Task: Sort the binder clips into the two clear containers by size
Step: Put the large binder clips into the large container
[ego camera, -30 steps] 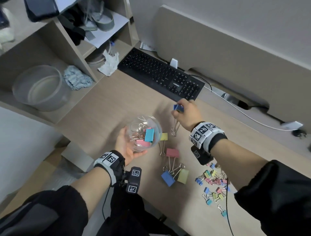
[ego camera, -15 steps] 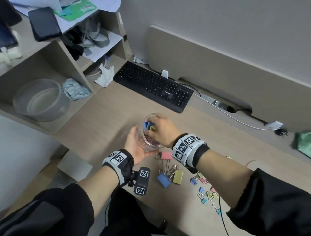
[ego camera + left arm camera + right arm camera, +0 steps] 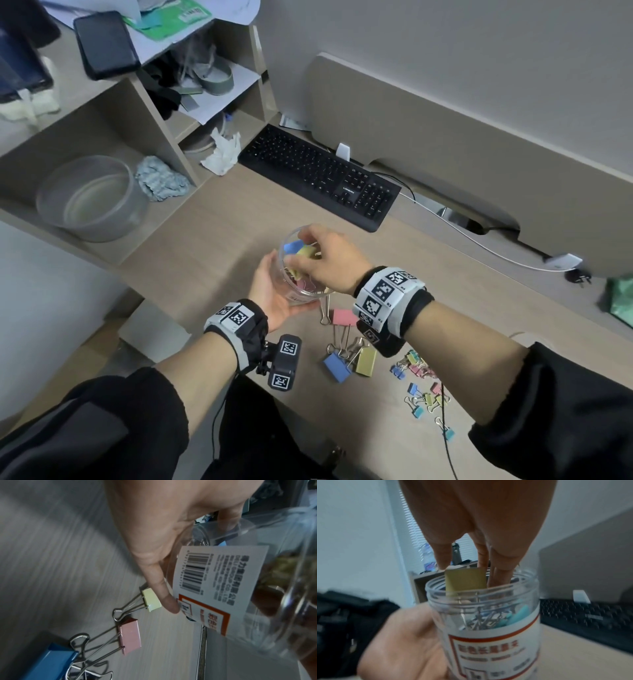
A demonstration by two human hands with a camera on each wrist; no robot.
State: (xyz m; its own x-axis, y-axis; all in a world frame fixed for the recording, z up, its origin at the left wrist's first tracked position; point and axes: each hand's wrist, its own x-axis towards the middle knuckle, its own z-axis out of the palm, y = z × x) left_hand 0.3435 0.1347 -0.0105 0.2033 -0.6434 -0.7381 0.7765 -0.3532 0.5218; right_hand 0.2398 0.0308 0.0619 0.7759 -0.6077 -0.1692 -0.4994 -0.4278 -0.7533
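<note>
At frame centre, the left hand (image 3: 274, 294) wraps the clear, ribbed-neck plastic jar (image 3: 484, 622); the right hand's (image 3: 329, 263) grip, which held a blue clip a second ago, now pinches a matte yellow binder clip (image 3: 464, 580) at its mouth.

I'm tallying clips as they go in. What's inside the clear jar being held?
The jar holds large binder clips: a yellow one at the mouth, teal ones, tangled wire handles. The label and the right hand cover the rest, so no count.

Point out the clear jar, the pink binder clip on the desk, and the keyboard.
clear jar (image 3: 488, 615), right wrist view, on its clear wall above the label
pink binder clip (image 3: 344, 317), head view, on its pink body
keyboard (image 3: 308, 171), head view, on its keys
</note>
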